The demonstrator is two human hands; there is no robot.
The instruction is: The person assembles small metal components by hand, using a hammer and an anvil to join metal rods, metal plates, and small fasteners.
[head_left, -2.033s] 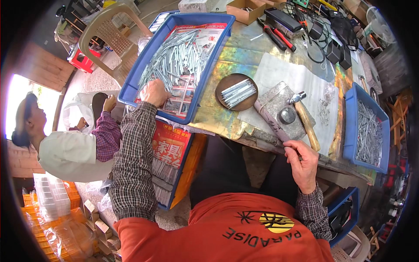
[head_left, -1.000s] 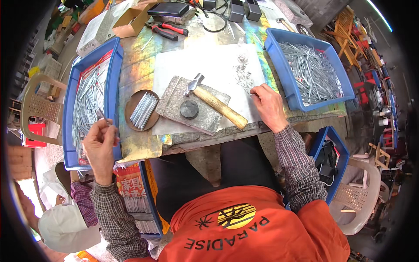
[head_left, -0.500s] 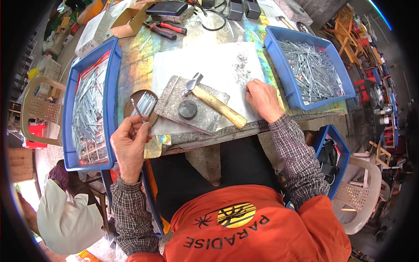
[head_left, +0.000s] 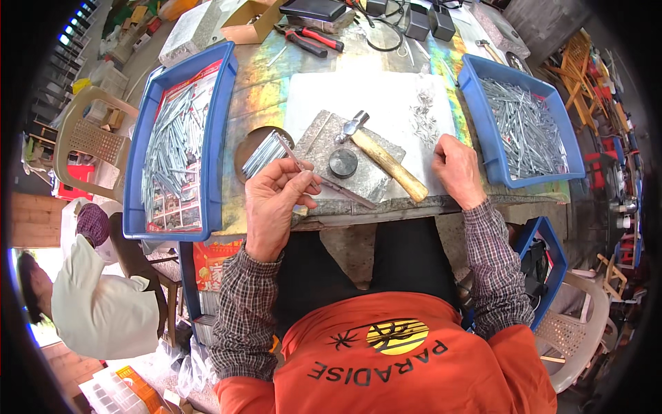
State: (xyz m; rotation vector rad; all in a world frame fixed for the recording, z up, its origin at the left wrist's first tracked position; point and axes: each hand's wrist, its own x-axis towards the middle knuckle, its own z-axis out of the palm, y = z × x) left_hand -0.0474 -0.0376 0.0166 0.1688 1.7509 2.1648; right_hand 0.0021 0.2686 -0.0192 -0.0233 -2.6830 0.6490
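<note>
Pinching one thin metal rod point(head_left: 324, 181) in left hand point(head_left: 276, 200), lifted since from the round dish point(head_left: 249, 148); right hand point(head_left: 456, 169) loosely curled, empty, beside hammer point(head_left: 383, 159); piece now ready at slab point(head_left: 372, 183).

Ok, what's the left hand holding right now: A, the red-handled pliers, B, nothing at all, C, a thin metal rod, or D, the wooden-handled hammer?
C: the left hand pinches a thin metal rod over the bench, while the hammer lies untouched on the stone slab and the pliers sit at the far edge.
</note>
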